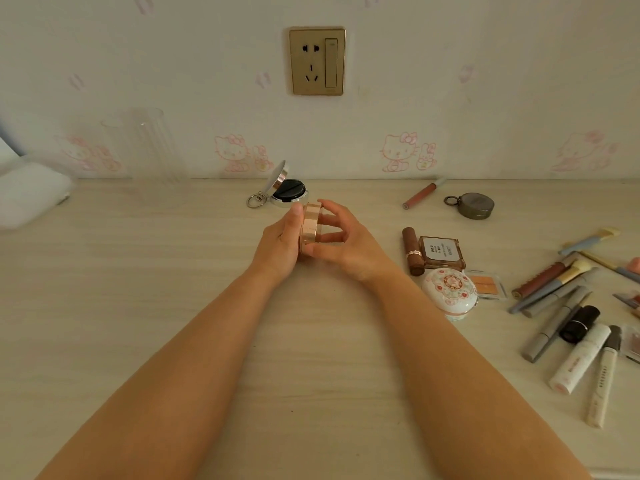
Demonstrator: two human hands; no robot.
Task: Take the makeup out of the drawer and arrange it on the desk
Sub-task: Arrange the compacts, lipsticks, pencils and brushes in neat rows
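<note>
We hold the round gold compact (310, 227) on edge above the worktop (173, 306), left hand (280, 244) and right hand (341, 242) gripping opposite faces, flat sides facing sideways, equally near both.

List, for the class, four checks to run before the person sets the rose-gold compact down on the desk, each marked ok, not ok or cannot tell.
1. Grip on the rose-gold compact: left hand and right hand both hold it; ok.
2. Bare desk below and to the left; ok.
3. Open silver compact close behind the hands, could be knocked; not ok.
4. Compact's lid fully closed; cannot tell.
5. Floral round case and brown lipstick lie apart from the hands; ok.
</note>
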